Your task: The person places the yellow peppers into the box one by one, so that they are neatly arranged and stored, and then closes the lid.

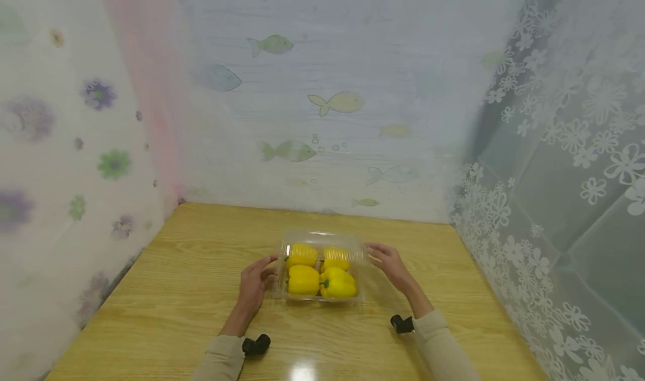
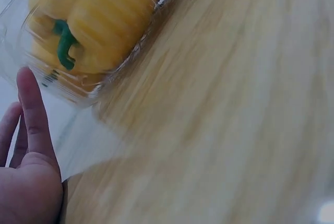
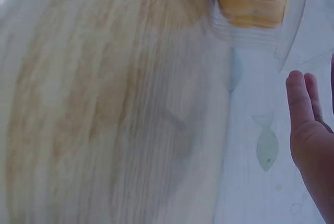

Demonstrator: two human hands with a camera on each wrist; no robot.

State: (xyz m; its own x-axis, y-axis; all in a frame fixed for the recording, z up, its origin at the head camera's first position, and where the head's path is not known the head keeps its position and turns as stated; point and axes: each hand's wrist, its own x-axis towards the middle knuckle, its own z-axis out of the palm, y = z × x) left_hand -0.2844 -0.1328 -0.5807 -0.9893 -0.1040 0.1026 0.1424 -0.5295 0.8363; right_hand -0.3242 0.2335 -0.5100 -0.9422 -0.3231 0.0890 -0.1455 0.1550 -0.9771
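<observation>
Several yellow bell peppers (image 1: 339, 284) with green stems lie inside a clear plastic box (image 1: 322, 237) on the table. My left hand (image 1: 253, 284) is at the box's left side, fingers extended. In the left wrist view, the index fingertip of that hand (image 2: 36, 130) is close to the box wall (image 2: 13, 31); whether it touches is unclear. At the box's far right corner is my right hand (image 1: 390, 264). The right wrist view shows its fingers (image 3: 298, 96) straight, just off the box's edge (image 3: 292, 41). Neither hand grips anything.
The wood-grain table (image 1: 201, 314) stretches around the box. A fish-printed curtain (image 1: 327, 145) hangs behind it, with flowered sheets on the left (image 1: 75, 162) and right (image 1: 579, 230). Black wrist mounts (image 1: 257, 344) stick out from both sleeves.
</observation>
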